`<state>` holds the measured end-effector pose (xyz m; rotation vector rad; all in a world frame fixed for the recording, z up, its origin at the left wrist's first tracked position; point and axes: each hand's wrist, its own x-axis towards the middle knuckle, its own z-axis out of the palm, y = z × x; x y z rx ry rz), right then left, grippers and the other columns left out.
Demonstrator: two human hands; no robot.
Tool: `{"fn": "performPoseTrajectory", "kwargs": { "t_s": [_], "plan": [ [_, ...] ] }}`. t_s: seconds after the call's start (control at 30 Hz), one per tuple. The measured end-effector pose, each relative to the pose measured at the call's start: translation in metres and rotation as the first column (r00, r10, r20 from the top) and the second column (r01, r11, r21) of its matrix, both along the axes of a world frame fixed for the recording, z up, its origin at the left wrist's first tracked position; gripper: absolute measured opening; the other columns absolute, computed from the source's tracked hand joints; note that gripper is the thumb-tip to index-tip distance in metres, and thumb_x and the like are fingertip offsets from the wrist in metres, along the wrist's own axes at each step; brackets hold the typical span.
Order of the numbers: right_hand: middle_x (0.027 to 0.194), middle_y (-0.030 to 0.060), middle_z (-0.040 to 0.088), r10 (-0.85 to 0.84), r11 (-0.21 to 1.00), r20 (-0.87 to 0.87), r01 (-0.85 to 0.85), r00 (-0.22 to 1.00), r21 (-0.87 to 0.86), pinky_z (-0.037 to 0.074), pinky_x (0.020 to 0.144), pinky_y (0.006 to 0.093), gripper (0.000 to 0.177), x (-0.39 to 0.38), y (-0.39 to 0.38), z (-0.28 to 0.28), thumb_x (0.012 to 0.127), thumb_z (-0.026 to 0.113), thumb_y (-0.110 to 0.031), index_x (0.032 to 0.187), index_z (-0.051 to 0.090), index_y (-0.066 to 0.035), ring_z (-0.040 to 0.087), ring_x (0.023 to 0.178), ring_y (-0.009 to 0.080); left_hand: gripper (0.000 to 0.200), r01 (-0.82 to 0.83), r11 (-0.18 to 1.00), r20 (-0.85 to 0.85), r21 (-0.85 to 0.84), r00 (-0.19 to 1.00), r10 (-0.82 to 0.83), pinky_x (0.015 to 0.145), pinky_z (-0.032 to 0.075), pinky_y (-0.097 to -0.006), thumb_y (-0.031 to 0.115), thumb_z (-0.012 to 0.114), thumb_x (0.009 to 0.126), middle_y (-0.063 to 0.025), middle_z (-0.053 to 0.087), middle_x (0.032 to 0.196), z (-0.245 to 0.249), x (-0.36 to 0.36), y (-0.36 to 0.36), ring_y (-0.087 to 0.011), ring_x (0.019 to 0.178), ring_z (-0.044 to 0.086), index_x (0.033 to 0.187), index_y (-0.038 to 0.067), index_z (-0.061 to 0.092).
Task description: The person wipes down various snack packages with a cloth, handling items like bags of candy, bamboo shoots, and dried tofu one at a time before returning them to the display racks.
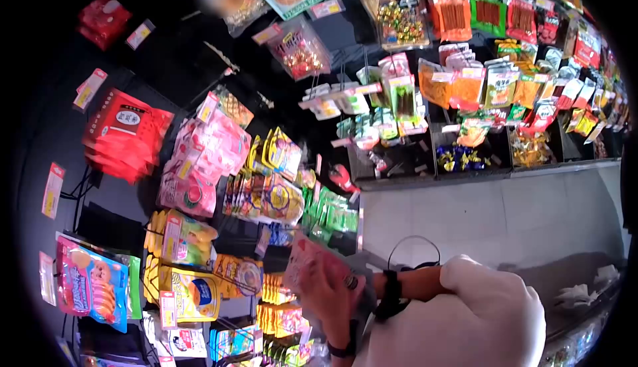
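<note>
My left hand (320, 297) holds a pink package (332, 264) at the lower middle of the head view, with its fingers across the package's front. A dark band is on that wrist. From the right comes my right arm in a white sleeve, with a black band at the wrist. My right hand (379, 284) is at the package's right edge, mostly hidden, and its fingers cannot be made out. Hanging snack packs are just left of the package, among them green packs (332, 211) and orange packs (279, 319).
Red bags (129, 128), pink bags (206, 148) and a blue and pink pack (93, 280) hang on the left rack. More packs hang along the far rack, above bins of wrapped sweets (462, 159). Pale floor tiles (452, 214) lie at the right, with white crumpled material (577, 294).
</note>
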<state>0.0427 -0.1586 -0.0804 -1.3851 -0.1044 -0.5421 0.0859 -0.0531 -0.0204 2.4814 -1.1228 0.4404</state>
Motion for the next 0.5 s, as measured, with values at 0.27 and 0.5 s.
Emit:
{"fn": "performPoseTrajectory", "kwargs": {
  "t_s": [0.27,0.5],
  "plan": [
    [0.137,0.0079,0.044,0.303,0.873,0.012,-0.282,0.953,0.398,0.039,0.102,0.027,0.046,0.035,0.009,-0.015,0.099,0.042,-0.012,0.143,0.03,-0.005,0.046,0.122,0.0143,0.073,0.067,0.997,-0.083,0.033,0.994,-0.064,0.105,0.032,-0.0543,0.024,0.078,0.07,-0.022,0.043,0.14,0.022,-0.025,0.013,-0.045,0.124,0.044,0.136,0.01,0.048],
    [0.143,0.008,0.04,0.579,0.268,0.178,-0.392,0.796,0.88,0.036,0.106,0.0278,0.049,0.038,0.026,-0.051,0.1,0.041,-0.013,0.146,0.026,-0.006,0.043,0.126,0.0144,0.062,-0.019,0.994,-0.216,-0.106,0.976,-0.004,0.095,0.046,-0.0425,0.008,0.07,0.073,-0.0203,0.045,0.139,-0.007,-0.007,0.035,-0.0389,0.121,0.051,0.132,0.006,0.052]
  ]
}}
